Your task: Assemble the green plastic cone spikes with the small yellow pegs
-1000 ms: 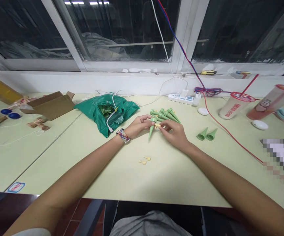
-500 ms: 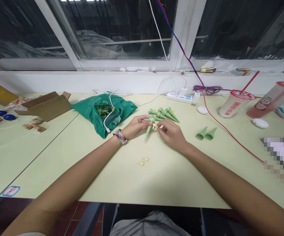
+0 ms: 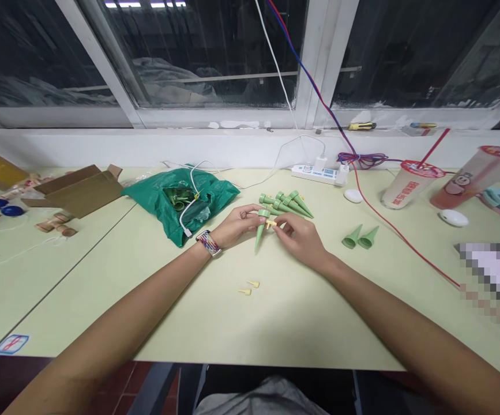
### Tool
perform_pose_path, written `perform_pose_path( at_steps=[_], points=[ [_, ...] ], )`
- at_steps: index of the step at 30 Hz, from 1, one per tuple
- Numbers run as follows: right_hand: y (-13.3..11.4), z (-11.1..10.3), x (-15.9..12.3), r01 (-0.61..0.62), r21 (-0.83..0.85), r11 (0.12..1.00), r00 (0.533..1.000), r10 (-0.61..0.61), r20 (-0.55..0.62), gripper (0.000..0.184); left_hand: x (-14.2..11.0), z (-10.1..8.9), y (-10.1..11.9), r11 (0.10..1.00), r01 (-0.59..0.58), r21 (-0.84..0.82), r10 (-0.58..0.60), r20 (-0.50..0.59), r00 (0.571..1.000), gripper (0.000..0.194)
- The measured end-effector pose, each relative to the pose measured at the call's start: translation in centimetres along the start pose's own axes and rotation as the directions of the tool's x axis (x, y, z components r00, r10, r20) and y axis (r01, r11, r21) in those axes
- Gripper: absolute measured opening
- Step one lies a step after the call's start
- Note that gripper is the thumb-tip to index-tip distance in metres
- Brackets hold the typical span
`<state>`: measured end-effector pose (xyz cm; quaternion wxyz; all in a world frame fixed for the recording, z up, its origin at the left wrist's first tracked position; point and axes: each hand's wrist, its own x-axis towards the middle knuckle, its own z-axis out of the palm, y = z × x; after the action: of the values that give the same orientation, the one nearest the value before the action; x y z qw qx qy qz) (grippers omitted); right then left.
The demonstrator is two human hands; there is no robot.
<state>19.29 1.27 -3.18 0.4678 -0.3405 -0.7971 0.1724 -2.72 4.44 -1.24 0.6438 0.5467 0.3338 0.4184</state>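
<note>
My left hand [image 3: 236, 226] holds a green plastic cone spike [image 3: 260, 229] upright with its point down. My right hand [image 3: 299, 239] pinches a small pale yellow plastic peg [image 3: 270, 224] right at the spike's wide top. Just beyond my hands lies a heap of several green spikes [image 3: 288, 203] with pale tips showing. To the right stand two green cones [image 3: 359, 237] on their own. Two loose yellow pegs [image 3: 248, 287] lie on the table below my hands. A green plastic bag [image 3: 180, 204] to the left holds more green pieces.
A power strip [image 3: 318, 174] with white cables sits at the table's back, and a red cable [image 3: 405, 253] runs across the right. Plastic cups with straws [image 3: 408, 184] and white mice stand right. A cardboard box [image 3: 79, 191], wooden pieces and blue caps are left.
The whole scene has shifted slightly in view as my head moved. My hands stay together at the spike, and the yellow peg sits a little closer to its top.
</note>
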Motion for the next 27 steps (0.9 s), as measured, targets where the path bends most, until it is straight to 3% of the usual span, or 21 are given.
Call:
perform_pose_path(
  at_steps=[7, 10, 16, 22, 25, 27],
  points=[
    [-0.2, 0.0, 0.0, 0.072, -0.042, 0.997, 0.997, -0.074, -0.036, 0.016, -0.1, 0.0, 0.1, 1.0, 0.007, 0.001, -0.007, 0.028, 1.0, 0.039],
    [0.0, 0.2, 0.1, -0.011, 0.056, 0.998, 0.998, 0.015, -0.064, 0.015, -0.1, -0.1, 0.2, 1.0, 0.018, -0.014, -0.018, 0.016, 1.0, 0.042],
    [0.9, 0.7, 0.2, -0.232, 0.228, 0.945, 0.972, 0.23, 0.035, 0.042, -0.2, -0.2, -0.1, 0.999, 0.009, 0.048, -0.01, 0.015, 1.0, 0.05],
    [0.9, 0.5, 0.3, -0.236, 0.32, 0.918, 0.97, 0.244, 0.015, 0.028, 0.0, -0.2, -0.5, 1.0, -0.006, 0.023, 0.006, 0.004, 1.0, 0.048],
    [0.9, 0.4, 0.3, -0.239, 0.291, 0.926, 0.97, 0.242, 0.027, 0.028, 0.0, 0.0, -0.4, 1.0, -0.019, 0.024, 0.019, -0.002, 1.0, 0.047],
    [1.1, 0.4, 0.3, -0.269, 0.271, 0.924, 0.963, 0.262, 0.063, 0.037, 0.0, 0.1, -0.3, 0.999, -0.027, 0.021, 0.027, 0.004, 1.0, 0.045]
  ],
)
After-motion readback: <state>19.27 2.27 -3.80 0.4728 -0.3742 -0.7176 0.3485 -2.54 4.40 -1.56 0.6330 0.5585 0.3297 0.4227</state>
